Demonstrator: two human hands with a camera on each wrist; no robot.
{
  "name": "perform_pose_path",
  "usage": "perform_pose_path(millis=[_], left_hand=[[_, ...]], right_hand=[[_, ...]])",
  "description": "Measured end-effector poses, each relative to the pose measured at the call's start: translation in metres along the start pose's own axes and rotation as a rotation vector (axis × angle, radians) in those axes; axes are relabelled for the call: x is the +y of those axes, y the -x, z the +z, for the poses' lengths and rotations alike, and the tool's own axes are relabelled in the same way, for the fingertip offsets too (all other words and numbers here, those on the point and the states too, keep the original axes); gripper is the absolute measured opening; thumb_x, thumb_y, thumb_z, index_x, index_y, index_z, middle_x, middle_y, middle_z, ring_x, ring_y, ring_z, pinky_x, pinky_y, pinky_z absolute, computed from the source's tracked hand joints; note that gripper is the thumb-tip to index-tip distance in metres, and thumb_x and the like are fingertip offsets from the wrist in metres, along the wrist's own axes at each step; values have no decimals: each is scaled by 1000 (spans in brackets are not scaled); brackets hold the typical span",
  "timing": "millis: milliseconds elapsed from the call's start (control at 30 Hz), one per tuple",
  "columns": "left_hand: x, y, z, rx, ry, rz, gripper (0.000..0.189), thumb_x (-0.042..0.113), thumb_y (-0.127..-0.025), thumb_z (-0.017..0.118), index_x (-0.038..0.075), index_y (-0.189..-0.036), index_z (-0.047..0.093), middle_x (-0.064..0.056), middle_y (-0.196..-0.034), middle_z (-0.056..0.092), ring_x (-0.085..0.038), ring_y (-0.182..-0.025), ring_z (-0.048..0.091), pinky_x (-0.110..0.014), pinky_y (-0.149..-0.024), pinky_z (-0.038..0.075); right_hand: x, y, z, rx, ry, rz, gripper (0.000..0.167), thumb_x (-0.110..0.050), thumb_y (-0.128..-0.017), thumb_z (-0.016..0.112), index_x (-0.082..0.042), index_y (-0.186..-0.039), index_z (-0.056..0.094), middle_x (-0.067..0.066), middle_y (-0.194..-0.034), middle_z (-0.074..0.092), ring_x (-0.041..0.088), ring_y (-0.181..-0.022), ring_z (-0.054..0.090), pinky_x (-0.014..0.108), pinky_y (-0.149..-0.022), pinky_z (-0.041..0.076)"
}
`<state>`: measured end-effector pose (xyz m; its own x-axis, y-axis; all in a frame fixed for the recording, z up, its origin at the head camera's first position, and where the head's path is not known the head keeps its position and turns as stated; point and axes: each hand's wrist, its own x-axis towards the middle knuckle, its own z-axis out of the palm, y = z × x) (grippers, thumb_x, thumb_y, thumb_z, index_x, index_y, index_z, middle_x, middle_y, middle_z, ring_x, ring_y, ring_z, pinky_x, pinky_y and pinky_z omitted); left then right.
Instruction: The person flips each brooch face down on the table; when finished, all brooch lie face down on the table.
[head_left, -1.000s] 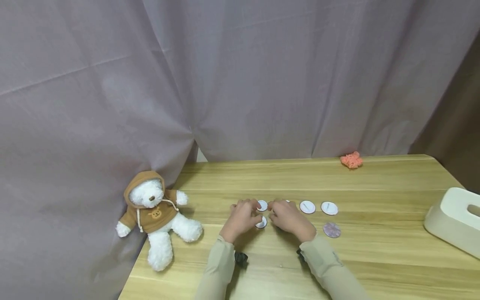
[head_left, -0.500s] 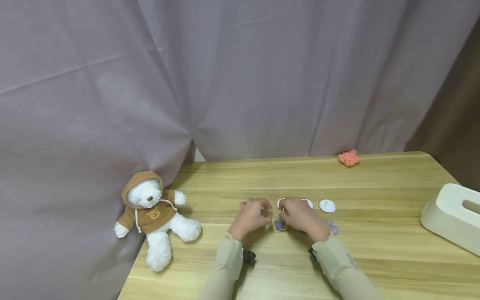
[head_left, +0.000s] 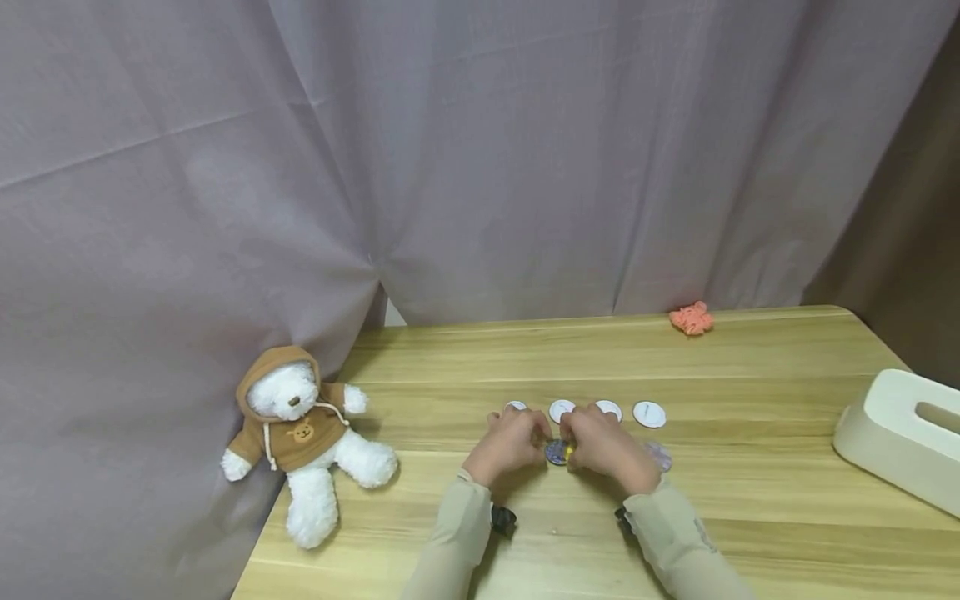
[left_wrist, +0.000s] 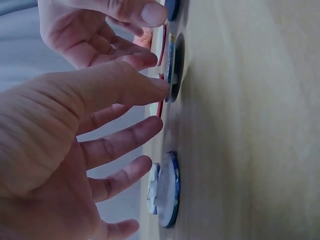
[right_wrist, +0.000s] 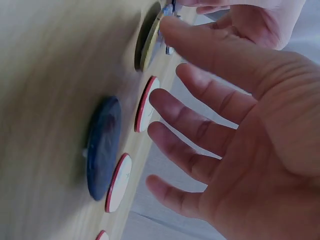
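blue-purple pin badge (head_left: 556, 452) sat between both thumbs; right hand (head_left: 604, 446) was loose, fingers spread; could not tell whether left hand (head_left: 510, 446) gripped (index tip hidden).

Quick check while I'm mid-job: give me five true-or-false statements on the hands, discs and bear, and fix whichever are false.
1. In the head view, the yellow-marked disc shows between the left hand and the right hand. True.
2. The bear wears a brown hoodie. True.
3. The bear is to the right of both hands. False: it is to the left of both hands.
4. Four white discs show in a row in the head view. True.
5. All the white discs are in full view there. False: the left hand hides much of the leftmost one.
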<state>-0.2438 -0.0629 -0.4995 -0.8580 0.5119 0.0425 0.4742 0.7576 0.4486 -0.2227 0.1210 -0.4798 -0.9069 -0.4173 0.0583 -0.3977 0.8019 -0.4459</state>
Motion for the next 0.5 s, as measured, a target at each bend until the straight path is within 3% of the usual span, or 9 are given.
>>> perform_pose_path(millis=[233,500], left_hand=[[2,-6,2,1,-42,39,30,10,-66,86,21,-90,73,10,-85,63,-13,-87,48,-38,-79,30],[2,-3,2,-3,-33,45,32,7,-64,87,22,-90,77,10,-87,66,-11,-85,49,-39,-80,30]], right_hand=[[0,1,3,35,23,-9,36,2,-52,85,-13,-74,60,-2,-74,56,23,-76,48,46,-69,37],[5,-3,12,37,32,-25,34,7,-53,78,-15,-74,64,-3,-77,61,24,-77,51,49,-69,39]])
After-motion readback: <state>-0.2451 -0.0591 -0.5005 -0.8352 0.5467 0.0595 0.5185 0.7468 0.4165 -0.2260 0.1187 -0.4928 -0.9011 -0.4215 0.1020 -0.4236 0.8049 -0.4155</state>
